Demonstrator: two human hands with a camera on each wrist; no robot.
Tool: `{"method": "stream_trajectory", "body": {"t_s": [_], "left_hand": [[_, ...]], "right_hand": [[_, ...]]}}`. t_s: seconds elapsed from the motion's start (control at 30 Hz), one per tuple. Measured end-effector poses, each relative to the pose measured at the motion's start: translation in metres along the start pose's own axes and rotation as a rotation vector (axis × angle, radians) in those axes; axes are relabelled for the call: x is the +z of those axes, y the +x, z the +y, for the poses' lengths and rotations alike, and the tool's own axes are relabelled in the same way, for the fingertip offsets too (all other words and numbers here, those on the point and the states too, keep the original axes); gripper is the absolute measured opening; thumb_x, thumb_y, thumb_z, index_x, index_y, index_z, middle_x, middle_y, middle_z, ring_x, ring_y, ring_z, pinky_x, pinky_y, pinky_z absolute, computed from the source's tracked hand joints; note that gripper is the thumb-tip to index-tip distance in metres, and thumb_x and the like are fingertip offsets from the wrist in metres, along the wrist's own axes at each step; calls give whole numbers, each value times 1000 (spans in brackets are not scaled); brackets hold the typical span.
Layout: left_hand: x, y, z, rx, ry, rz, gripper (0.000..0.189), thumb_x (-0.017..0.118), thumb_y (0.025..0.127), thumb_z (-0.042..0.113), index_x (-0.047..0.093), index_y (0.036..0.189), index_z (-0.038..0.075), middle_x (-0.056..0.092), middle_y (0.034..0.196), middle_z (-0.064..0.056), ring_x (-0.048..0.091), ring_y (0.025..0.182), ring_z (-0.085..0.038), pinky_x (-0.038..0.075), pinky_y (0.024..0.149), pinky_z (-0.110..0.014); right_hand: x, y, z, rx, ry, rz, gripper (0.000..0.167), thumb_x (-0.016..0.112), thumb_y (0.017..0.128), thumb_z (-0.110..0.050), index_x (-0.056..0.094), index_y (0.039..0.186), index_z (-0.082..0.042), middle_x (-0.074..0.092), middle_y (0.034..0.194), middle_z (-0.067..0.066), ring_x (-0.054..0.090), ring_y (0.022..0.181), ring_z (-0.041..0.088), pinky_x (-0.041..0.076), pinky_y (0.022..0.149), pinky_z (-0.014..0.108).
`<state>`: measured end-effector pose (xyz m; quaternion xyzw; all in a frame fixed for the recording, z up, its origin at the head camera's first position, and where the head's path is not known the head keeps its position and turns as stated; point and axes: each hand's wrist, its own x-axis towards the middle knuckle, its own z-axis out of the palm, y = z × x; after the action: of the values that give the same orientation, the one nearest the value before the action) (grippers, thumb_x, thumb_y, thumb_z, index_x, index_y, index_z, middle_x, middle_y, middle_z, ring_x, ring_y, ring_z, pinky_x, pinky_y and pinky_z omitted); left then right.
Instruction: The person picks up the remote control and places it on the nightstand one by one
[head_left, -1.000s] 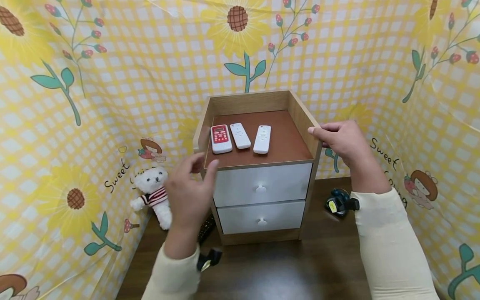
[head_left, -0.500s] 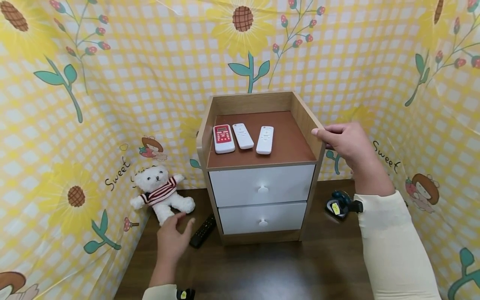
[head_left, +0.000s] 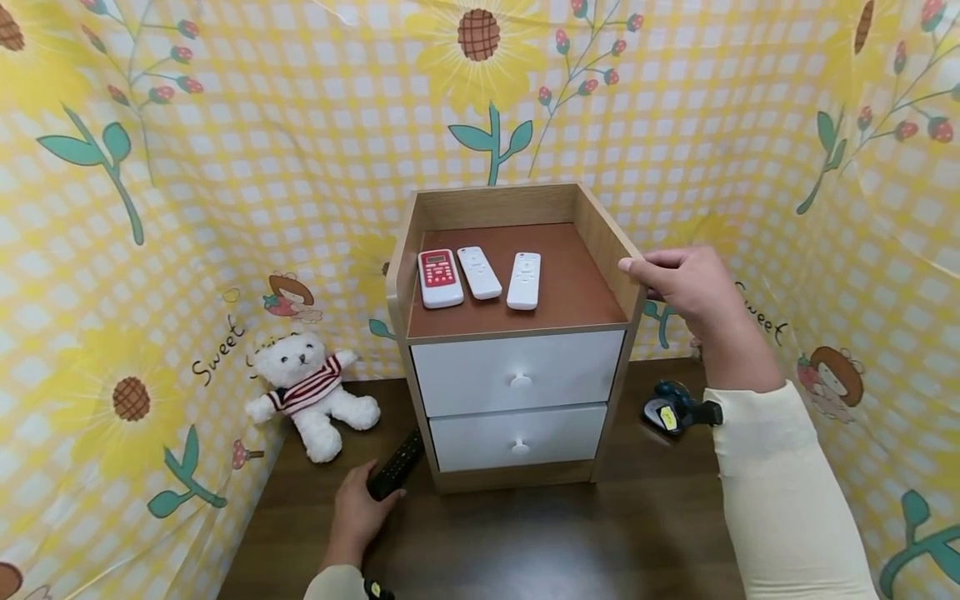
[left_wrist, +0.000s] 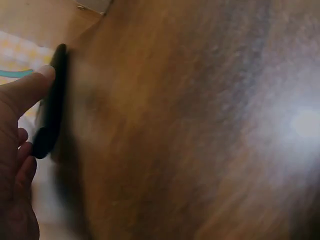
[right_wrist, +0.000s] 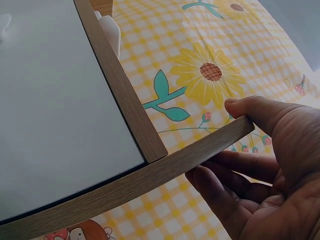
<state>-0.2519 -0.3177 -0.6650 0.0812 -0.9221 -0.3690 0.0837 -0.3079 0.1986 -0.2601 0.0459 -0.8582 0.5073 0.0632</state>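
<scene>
My left hand (head_left: pixel 357 514) grips the near end of a black remote control (head_left: pixel 397 468) at the lower left of the small cabinet. In the left wrist view the thumb lies along one side of the remote control (left_wrist: pixel 54 107) and the fingertips meet its other side. My right hand (head_left: pixel 688 282) pinches the front edge of the cabinet's right side panel (head_left: pixel 606 246); the right wrist view has thumb above and fingers below that wooden edge (right_wrist: pixel 207 145). On the brown cabinet top (head_left: pixel 558 312) lie a red-and-white remote (head_left: pixel 441 279) and two white remotes (head_left: pixel 478 272).
A white teddy bear (head_left: pixel 311 396) in a striped top leans near the left cloth wall. Two white drawers (head_left: pixel 465 375) with round knobs are closed. A dark, round-topped object (head_left: pixel 663 408) stands on the wooden floor (head_left: pixel 517 542) at right. Yellow checked cloth (head_left: pixel 337 167) surrounds everything.
From beside the cabinet's left panel, my left hand has come down to the floor and taken hold of the black remote control. My right hand keeps its pinch on the panel.
</scene>
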Motion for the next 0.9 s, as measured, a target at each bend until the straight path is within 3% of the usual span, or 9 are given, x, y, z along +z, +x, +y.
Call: {"method": "stream_trajectory", "body": {"t_s": [0.27, 0.53, 0.77, 0.9], "left_hand": [[7, -3, -1, -4, 20, 47, 66, 86, 94, 16, 58, 148, -9, 61, 144, -33, 57, 135, -54, 49, 114, -67], [12, -2, -2, 17, 58, 71, 60, 87, 93, 18, 64, 140, -10, 66, 136, -33, 60, 130, -54, 50, 111, -66], [11, -8, -2, -73, -25, 145, 53, 89, 91, 21, 73, 135, -2, 71, 135, -31, 65, 127, -53, 53, 110, -65], [9, -10, 0, -102, -78, 225, 50, 91, 89, 23, 77, 131, 1, 75, 131, -27, 70, 123, -50, 56, 106, -63]], "right_hand": [[1, 0, 1, -24, 4, 2, 61, 79, 98, -51, 78, 131, 1, 71, 97, -15, 67, 94, 13, 55, 87, 26], [0, 0, 2, -42, 4, 24, 58, 80, 98, -48, 80, 128, 1, 72, 99, -13, 67, 90, 11, 57, 84, 23], [1, 0, 0, -34, -24, 16, 59, 80, 98, -51, 81, 123, 1, 69, 89, -13, 62, 90, 16, 53, 84, 29], [0, 0, -1, -22, -10, 16, 59, 80, 98, -51, 80, 127, 1, 70, 95, -12, 63, 91, 14, 55, 84, 27]]}}
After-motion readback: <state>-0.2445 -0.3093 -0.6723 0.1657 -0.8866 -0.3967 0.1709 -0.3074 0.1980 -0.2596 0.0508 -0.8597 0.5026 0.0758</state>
